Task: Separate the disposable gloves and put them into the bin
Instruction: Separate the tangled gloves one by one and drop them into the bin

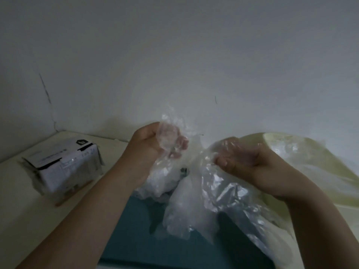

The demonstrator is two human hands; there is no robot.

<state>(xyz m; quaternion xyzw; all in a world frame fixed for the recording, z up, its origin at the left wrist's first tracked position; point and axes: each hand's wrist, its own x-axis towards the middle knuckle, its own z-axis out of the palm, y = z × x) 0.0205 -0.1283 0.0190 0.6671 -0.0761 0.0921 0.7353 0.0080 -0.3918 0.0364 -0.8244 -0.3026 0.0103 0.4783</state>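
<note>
I saw my left grip (151, 146) curled round crumpled clear plastic disposable gloves (194, 208), my right grip (244, 160) just beside it pinching the same film.

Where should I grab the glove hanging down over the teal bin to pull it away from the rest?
Probably pinch the glove near its loose lower end, coming from the left. That end hangs free above the bin, while its top bunches into the clump your right hand holds. Your left hand is full with another wad.
</note>
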